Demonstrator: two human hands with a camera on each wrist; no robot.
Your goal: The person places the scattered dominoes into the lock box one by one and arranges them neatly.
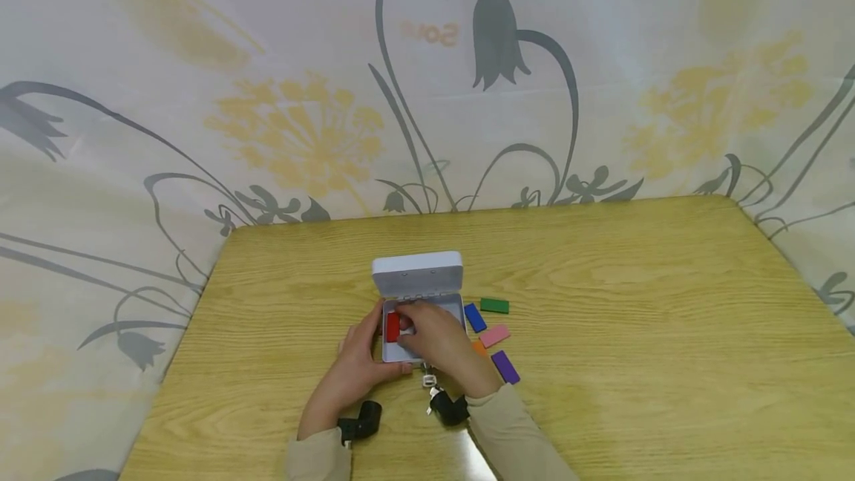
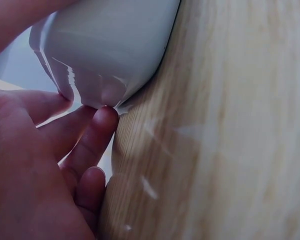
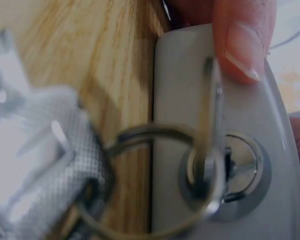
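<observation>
A small white metal box [image 1: 395,355] stands on the table with its hinged lid [image 1: 417,275] raised at the back. My left hand [image 1: 361,362] grips the box's left side, thumb along the front and fingertips against the lower edge in the left wrist view. Inside the box, at its left end, my right hand [image 1: 437,336] holds a red block [image 1: 392,327] between thumb and finger; part of the grasp is hidden. A key [image 3: 210,115] sits in the front lock [image 3: 245,165], with a ring and silver fob [image 3: 45,155] hanging from it.
Right of the box lie a blue block [image 1: 476,318], a green block [image 1: 495,306], a pink block [image 1: 495,336], a purple block [image 1: 505,367] and a partly covered orange block [image 1: 479,347]. A flowered curtain [image 1: 307,139] borders the wooden table [image 1: 634,318].
</observation>
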